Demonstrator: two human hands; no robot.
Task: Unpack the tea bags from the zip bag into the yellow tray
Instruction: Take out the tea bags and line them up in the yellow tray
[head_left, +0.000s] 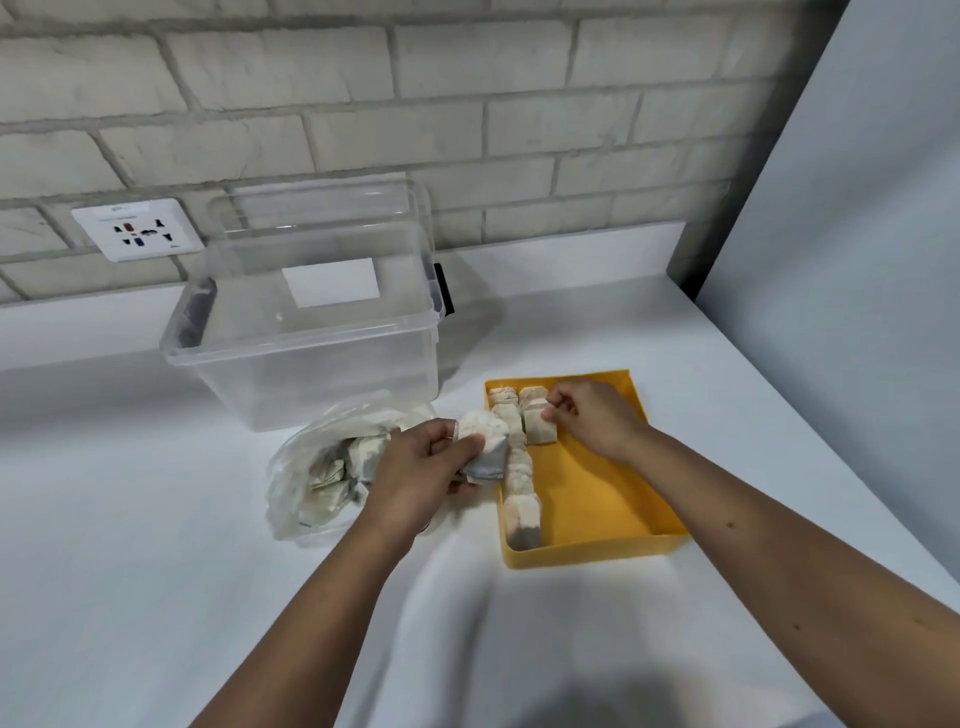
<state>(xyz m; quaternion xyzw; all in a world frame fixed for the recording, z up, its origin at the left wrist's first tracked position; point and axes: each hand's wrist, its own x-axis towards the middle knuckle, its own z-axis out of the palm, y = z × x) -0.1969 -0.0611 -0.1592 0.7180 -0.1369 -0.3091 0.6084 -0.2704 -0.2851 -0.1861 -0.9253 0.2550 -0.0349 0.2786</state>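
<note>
A yellow tray (597, 493) lies on the white counter, right of centre. Along its left wall stands a row of several tea bags (519, 483), with a second short row (537, 423) starting at the far end. My right hand (592, 418) pinches the front tea bag of that short row inside the tray. My left hand (421, 470) grips a small bunch of tea bags (485, 441) just left of the tray's edge. Behind that hand lies the clear zip bag (317, 467), crumpled and open, with several tea bags still inside.
A clear plastic storage box (306, 343) with its lid leaning behind it stands at the back, close to the zip bag. A brick wall with a power socket (137, 228) runs behind. A grey panel (857, 234) borders the counter on the right.
</note>
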